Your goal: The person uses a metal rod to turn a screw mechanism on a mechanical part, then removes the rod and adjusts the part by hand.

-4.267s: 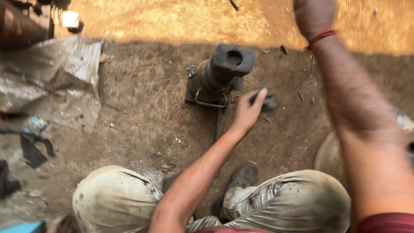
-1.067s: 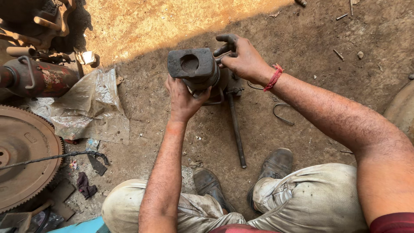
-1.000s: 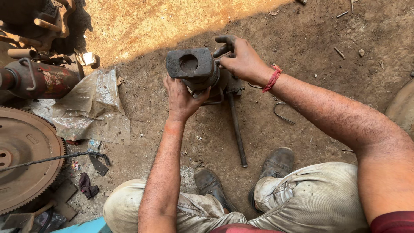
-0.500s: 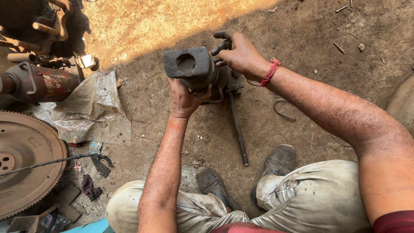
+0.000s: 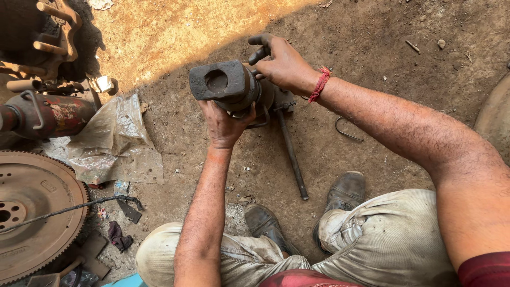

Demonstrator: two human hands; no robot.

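Nearest in the scene, the person's bent knees in dusty pale trousers (image 5: 382,239) framed 2 worn dark shoes (image 5: 345,192) planted on the dirt ground (image 5: 414,79). At the near left lay a rusty toothed flywheel (image 5: 32,207) with a thin dark cable (image 5: 69,208) across it, and scraps of debris just beside it.

A little farther, a long steel rod (image 5: 292,157) ran along the ground from near the shoes up to the base of the heavy metal part (image 5: 228,85). To its right a small bent wire hook (image 5: 348,130) lay apart on the soil. A crumpled sheet of clear plastic (image 5: 114,143) spread out on the left.

The left hand (image 5: 226,125) cupped the metal part from below, fingers curled closed around its round body. The part stood in the middle of the scene, its blocky dark head with a recessed hole facing up.

Just beyond it, the right hand (image 5: 281,64), with a red thread (image 5: 320,84) at the wrist, gripped the far side of the part, fingers wrapped, the index finger raised.

Far left sat a rusty red cylinder (image 5: 48,114) and more rusted machinery (image 5: 56,32).
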